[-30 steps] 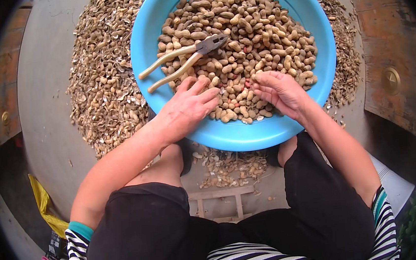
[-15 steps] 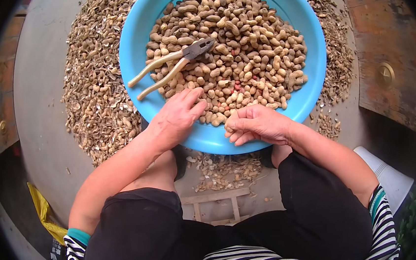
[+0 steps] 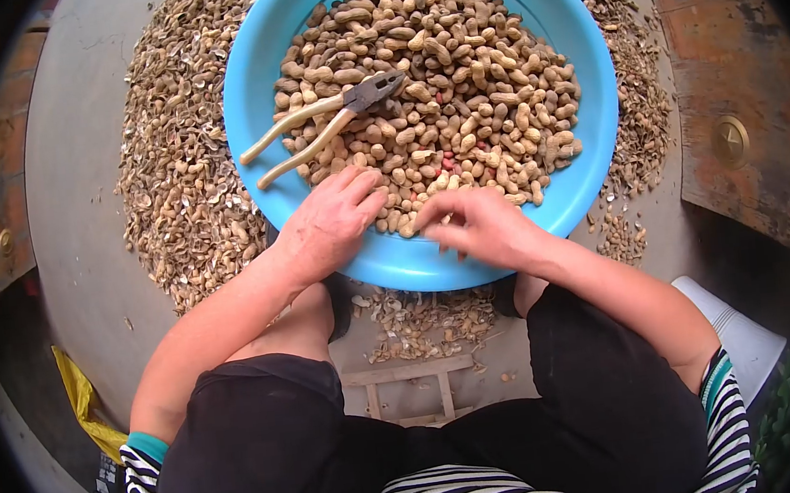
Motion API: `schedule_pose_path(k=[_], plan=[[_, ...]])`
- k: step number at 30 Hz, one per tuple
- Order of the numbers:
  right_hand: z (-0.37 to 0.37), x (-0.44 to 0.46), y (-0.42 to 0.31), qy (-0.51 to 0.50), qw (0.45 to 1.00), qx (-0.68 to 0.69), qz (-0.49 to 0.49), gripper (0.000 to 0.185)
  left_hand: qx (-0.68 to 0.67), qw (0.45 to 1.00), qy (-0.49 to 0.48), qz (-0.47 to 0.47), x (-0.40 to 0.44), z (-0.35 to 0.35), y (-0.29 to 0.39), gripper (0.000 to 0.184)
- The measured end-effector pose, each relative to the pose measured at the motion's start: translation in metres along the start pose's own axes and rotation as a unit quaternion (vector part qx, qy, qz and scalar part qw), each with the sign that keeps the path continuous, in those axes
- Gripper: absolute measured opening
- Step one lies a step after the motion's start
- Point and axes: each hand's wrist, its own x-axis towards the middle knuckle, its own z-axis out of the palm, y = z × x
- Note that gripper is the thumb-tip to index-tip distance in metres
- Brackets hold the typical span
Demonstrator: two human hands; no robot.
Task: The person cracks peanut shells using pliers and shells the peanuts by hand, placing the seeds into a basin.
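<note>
A big blue basin (image 3: 246, 100) holds a heap of unshelled peanuts (image 3: 495, 97), with a few red kernels (image 3: 449, 161) among them. Pliers (image 3: 337, 117) with cream handles lie on the heap, their grips over the left rim. My left hand (image 3: 336, 216) rests at the near-left side of the peanuts, fingers curled down; whatever they hold is hidden. To its right, my right hand (image 3: 476, 225) hovers over the near rim with thumb and forefinger apart, fingertips close to the nearest peanuts. Nothing shows between them.
Broken peanut shells (image 3: 185, 152) are piled left of the basin, and more shells (image 3: 639, 84) lie on its right. Scattered shells (image 3: 430, 319) cover the floor between my legs, near a wooden frame (image 3: 411, 374). A white bucket (image 3: 731, 330) stands at right.
My right hand has moved slightly up and left toward the peanuts, and its pinched fingers have spread. My left hand has hardly moved.
</note>
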Motion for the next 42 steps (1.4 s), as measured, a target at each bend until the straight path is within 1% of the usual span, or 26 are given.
schedule_pose_path(k=[2,3,5,6,8,12,14,16,18,20,22,23,24,26,28,29,30,31,33,35,36,37,38,39,41,42], plan=[[-0.006,0.012,0.011,0.170,0.975,-0.122,-0.075,0.014,-0.011,1.000,0.007,-0.005,0.001,0.000,0.001,0.031],[-0.008,0.021,0.017,0.170,0.975,-0.121,-0.075,0.014,-0.008,1.000,0.006,-0.004,0.002,0.000,0.002,0.031],[-0.009,0.036,0.028,0.246,0.940,-0.190,-0.139,0.018,-0.003,1.000,0.002,-0.001,0.002,-0.001,0.002,0.030],[-0.009,0.040,0.029,0.248,0.940,-0.189,-0.139,0.018,-0.003,1.000,0.002,-0.004,0.002,-0.001,0.002,0.029],[-0.007,0.046,0.031,0.226,0.917,-0.304,-0.128,0.023,-0.002,1.000,0.000,-0.007,0.001,0.000,0.002,0.029],[-0.011,0.056,0.035,0.235,0.924,-0.273,-0.126,0.018,-0.016,1.000,0.011,-0.014,0.002,0.000,0.001,0.028],[-0.014,0.053,0.027,0.194,0.970,-0.137,-0.058,0.019,-0.023,0.999,0.021,-0.020,0.002,0.001,0.000,0.027],[-0.010,0.051,0.030,0.220,0.965,-0.117,-0.079,0.020,-0.081,0.994,0.040,-0.063,0.003,0.001,0.001,0.026],[-0.008,0.048,0.027,0.178,0.983,0.017,0.043,0.022,-0.100,0.990,0.063,-0.079,0.007,-0.001,0.006,0.025],[-0.006,0.040,0.018,0.156,0.987,0.016,0.044,0.024,-0.118,0.985,0.087,-0.094,0.010,-0.003,0.010,0.025],[0.000,0.034,0.004,0.107,0.990,0.077,0.055,0.026,-0.167,0.978,0.080,-0.094,0.011,-0.005,0.013,0.034],[0.000,0.030,-0.002,0.077,0.991,0.088,0.065,0.026,-0.166,0.978,0.080,-0.095,0.010,-0.006,0.012,0.034],[0.001,0.029,-0.006,0.077,0.991,0.089,0.064,0.026,-0.204,0.970,0.054,-0.118,0.009,-0.005,0.011,0.030],[0.001,0.028,-0.011,0.028,0.967,0.226,0.109,0.024,-0.240,0.960,0.026,-0.141,0.007,-0.004,0.007,0.026],[-0.002,0.026,-0.011,0.008,0.956,0.267,0.124,0.024,-0.411,0.882,0.050,-0.225,0.007,-0.004,0.005,0.022],[-0.004,0.023,-0.013,0.000,0.942,0.314,0.118,0.026,-0.457,0.858,0.048,-0.232,0.007,-0.006,0.003,0.019],[-0.005,0.020,-0.016,-0.007,0.926,0.360,0.112,0.027,-0.456,0.858,0.047,-0.231,0.008,-0.006,0.003,0.019],[-0.006,0.019,-0.017,-0.006,0.926,0.361,0.111,0.027,-0.475,0.848,0.057,-0.228,0.008,-0.005,0.003,0.019],[-0.006,0.018,-0.019,-0.051,0.885,0.448,0.117,0.026,-0.493,0.839,0.066,-0.223,0.009,-0.005,0.005,0.019],[-0.007,0.019,-0.012,-0.074,0.870,0.473,0.113,0.026,-0.523,0.820,0.049,-0.228,0.010,-0.006,0.007,0.021],[-0.007,0.020,-0.010,-0.099,0.855,0.497,0.111,0.026,-0.522,0.821,0.048,-0.227,0.010,-0.006,0.007,0.021],[-0.007,0.020,-0.009,-0.098,0.855,0.497,0.109,0.026,-0.489,0.844,0.040,-0.215,0.011,-0.008,0.007,0.023],[-0.006,0.020,-0.008,-0.114,0.834,0.528,0.107,0.025,-0.455,0.866,0.031,-0.204,0.011,-0.009,0.008,0.024],[-0.006,0.020,-0.007,-0.130,0.812,0.559,0.104,0.024,-0.454,0.867,0.030,-0.202,0.012,-0.011,0.010,0.024],[-0.003,0.018,-0.008,-0.129,0.802,0.575,0.102,0.023,-0.379,0.906,0.050,-0.182,0.016,-0.015,0.018,0.024],[-0.003,0.018,-0.009,-0.129,0.791,0.590,0.100,0.022,-0.379,0.907,0.049,-0.179,0.017,-0.016,0.018,0.024]])
